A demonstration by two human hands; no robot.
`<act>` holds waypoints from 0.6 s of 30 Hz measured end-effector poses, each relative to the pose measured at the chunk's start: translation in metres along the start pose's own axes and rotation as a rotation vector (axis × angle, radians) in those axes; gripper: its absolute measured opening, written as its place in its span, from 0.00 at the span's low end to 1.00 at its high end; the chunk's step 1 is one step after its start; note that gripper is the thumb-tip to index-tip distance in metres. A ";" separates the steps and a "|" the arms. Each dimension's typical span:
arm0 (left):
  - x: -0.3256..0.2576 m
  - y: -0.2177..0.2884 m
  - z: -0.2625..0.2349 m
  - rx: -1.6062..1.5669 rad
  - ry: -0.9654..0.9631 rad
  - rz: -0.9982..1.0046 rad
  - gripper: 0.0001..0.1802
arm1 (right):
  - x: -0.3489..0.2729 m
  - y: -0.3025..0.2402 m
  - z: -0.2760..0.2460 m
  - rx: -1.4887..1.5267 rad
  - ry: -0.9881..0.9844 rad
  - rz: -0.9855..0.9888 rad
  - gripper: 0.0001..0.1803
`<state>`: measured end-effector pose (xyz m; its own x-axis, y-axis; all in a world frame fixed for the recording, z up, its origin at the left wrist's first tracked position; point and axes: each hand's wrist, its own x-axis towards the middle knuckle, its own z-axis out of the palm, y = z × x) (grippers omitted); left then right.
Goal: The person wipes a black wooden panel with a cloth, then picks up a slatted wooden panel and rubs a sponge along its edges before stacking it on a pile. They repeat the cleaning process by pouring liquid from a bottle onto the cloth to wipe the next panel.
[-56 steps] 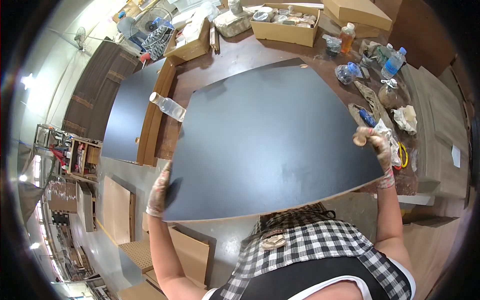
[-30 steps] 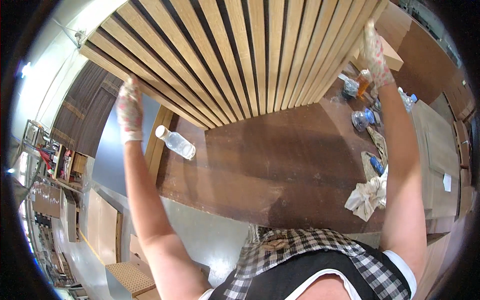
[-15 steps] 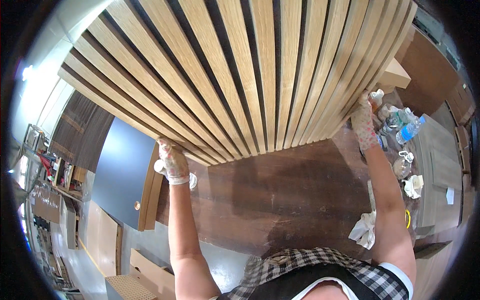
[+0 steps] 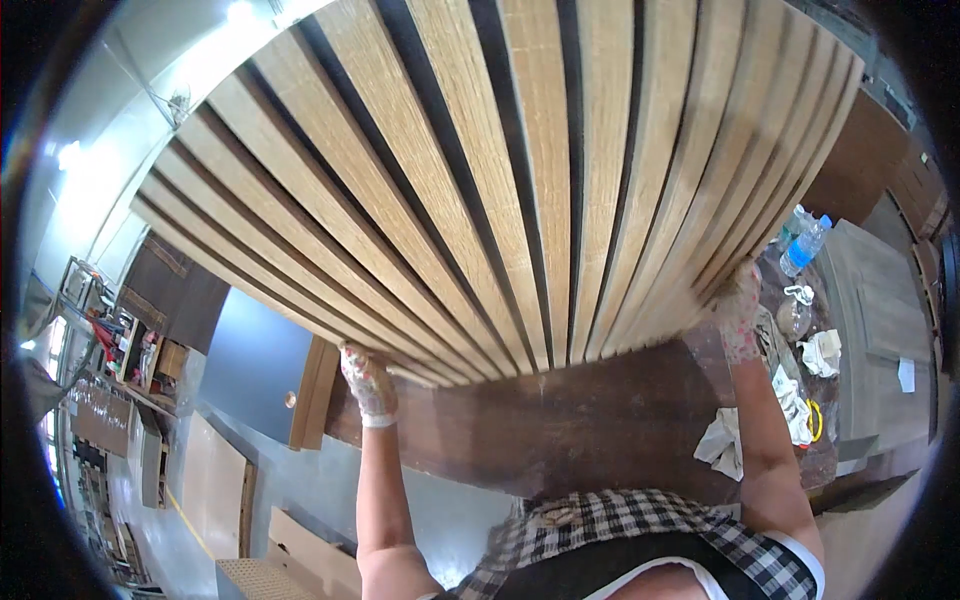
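A large slatted wood panel (image 4: 455, 130), pale oak-coloured strips over a dark backing, fills the upper half of the view and is raised and tilted over the brown worktable (image 4: 480, 440). My left hand (image 4: 368, 385), in a patterned white glove, grips its left lower edge. On the right side my right hand (image 4: 740, 310), gloved the same way, is closed on the other edge, somewhat blurred. Some fingers of both hands are hidden by the panel.
Along the table's right side lie a water bottle (image 4: 805, 246) with a blue cap, a clear container (image 4: 793, 318), white rags (image 4: 720, 442) and a yellow ring (image 4: 815, 422). Grey boards (image 4: 880, 330) stand beyond. A dark blue panel (image 4: 255, 365) with a wooden edge is to the left.
The panel has come closer to me and its lower edge sits lower in view. Both hands have moved down with it, the left also slightly rightward, still gripping.
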<state>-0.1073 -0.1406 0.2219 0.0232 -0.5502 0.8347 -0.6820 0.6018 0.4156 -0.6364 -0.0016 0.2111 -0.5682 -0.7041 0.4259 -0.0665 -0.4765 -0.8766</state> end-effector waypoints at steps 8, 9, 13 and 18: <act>-0.040 0.044 -0.024 -0.720 0.083 -0.668 0.24 | -0.053 -0.037 0.005 -0.448 0.165 -0.045 0.32; -0.055 0.050 -0.026 -0.742 0.104 -0.789 0.24 | -0.063 -0.032 0.012 -0.323 0.184 -0.008 0.31; -0.092 0.019 -0.021 -0.661 0.091 -0.722 0.16 | -0.068 -0.009 -0.008 -0.148 0.110 0.001 0.28; -0.106 0.057 -0.066 -0.684 0.096 -0.688 0.25 | -0.084 -0.033 -0.017 -0.122 0.078 0.115 0.24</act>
<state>-0.1007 -0.0099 0.1813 0.3382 -0.8757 0.3447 0.0735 0.3897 0.9180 -0.6000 0.0821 0.2004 -0.6392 -0.7051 0.3069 -0.0942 -0.3243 -0.9413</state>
